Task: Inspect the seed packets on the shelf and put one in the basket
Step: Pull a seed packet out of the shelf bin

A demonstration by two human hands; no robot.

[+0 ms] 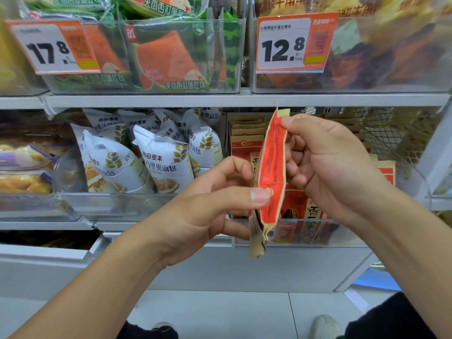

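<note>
A red and tan seed packet (271, 167) is held upright and edge-on in front of the middle shelf. My right hand (327, 165) grips its upper part, thumb on the top corner and fingers curled behind it. My left hand (210, 204) pinches its lower part between thumb and fingers. Behind it, several more seed packets (247, 135) of the same kind stand in a clear bin (347, 233) on the shelf. No basket is in view.
White bread bags (156, 157) fill the bin to the left. Above are bins of watermelon toast (168, 57) with price tags 17.8 (51, 47) and 12.8 (293, 42). A wire mesh divider (391, 133) stands at the right. My shoes (325, 326) show on the tiled floor below.
</note>
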